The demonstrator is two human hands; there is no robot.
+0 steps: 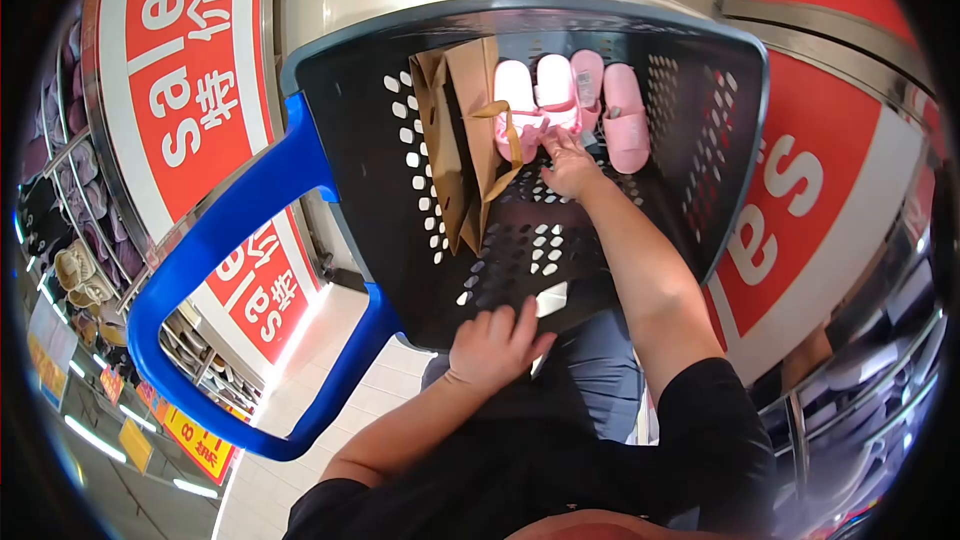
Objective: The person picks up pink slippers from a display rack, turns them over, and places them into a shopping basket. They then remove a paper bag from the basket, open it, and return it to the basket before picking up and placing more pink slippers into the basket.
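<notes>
Inside a dark grey shopping basket [690, 110] my right hand [572, 166] reaches to a pair of pale pink slippers [556, 80]. Its fingertips touch or nearly touch the strap of one slipper; the fingers look stretched out, with the thumb apart. Beside that pair, to the right, lies a second pair of pink slippers [625, 105], one partly behind the other. My left hand [490, 348] is at the near rim of the basket, fingers apart and holding nothing visible. A brown paper bag [460, 140] with a yellowish-brown handle stands folded at the basket's left side.
A blue handle [160, 370] sticks out from the basket's left side. Red sale signs [190, 70] flank it on both sides. Racks of shoes [85, 275] stand at the far left, with more shelving [870, 420] at the lower right. Tiled floor [270, 480] shows below.
</notes>
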